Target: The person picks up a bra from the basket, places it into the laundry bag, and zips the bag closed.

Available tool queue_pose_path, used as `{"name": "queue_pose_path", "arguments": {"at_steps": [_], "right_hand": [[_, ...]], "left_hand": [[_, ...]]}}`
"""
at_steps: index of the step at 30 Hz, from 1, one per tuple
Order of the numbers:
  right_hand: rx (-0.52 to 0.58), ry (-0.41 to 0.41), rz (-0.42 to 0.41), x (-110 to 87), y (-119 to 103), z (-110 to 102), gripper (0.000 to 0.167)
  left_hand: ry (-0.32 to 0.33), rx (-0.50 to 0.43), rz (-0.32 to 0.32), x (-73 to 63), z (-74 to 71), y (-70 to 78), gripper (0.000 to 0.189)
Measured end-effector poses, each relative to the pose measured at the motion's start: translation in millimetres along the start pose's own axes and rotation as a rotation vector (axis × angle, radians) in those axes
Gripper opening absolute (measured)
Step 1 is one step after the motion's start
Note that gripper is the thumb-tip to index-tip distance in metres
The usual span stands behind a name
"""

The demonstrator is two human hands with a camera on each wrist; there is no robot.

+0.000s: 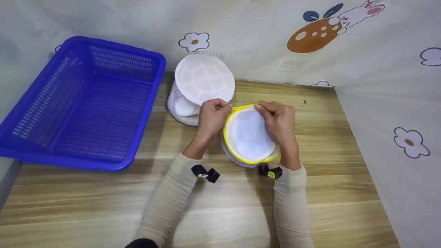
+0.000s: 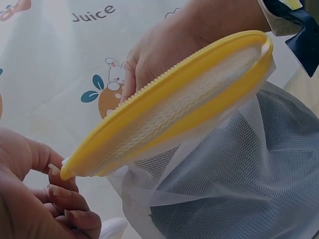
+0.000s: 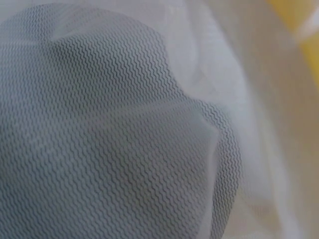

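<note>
L hand [image 1: 213, 117] pinching yellow zip [image 2: 164, 91], R hand [image 1: 280, 120] gripping mesh bag [image 1: 253, 134]; zip's at least part undone, full closure not done yet AFAICT.

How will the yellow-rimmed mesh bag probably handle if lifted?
The yellow-rimmed mesh bag will probably sag and fold, since its thin netting creases in the left wrist view. It is likely light for its size, being mostly see-through mesh. Its yellow rim may be stiffer, as it forms a rounded loop.
</note>
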State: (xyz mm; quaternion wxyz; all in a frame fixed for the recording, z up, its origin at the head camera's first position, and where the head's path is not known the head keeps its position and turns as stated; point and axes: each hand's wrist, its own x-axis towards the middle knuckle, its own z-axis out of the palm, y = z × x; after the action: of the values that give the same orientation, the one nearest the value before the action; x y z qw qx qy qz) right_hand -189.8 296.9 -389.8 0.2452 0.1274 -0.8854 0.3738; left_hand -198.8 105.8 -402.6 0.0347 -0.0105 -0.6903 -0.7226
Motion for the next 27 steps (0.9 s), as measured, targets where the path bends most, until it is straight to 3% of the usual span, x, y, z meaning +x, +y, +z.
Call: {"name": "queue_pose_path", "arguments": {"at_steps": [11, 21, 27], "right_hand": [[-0.01, -0.002, 0.011, 0.8, -1.1, 0.7, 0.013], [-0.012, 0.04, 0.027, -0.7, 2.1, -2.7, 0.012], [-0.007, 0.048, 0.042, -0.7, 3.4, -2.5, 0.012]], "left_hand": [[0.011, 0.011, -0.021, 0.4, 0.4, 0.2, 0.015], [0.001, -0.071, -0.062, 0.3, -0.3, -0.2, 0.016], [0.013, -0.072, -0.075, 0.2, -0.6, 0.1, 0.016]]}}
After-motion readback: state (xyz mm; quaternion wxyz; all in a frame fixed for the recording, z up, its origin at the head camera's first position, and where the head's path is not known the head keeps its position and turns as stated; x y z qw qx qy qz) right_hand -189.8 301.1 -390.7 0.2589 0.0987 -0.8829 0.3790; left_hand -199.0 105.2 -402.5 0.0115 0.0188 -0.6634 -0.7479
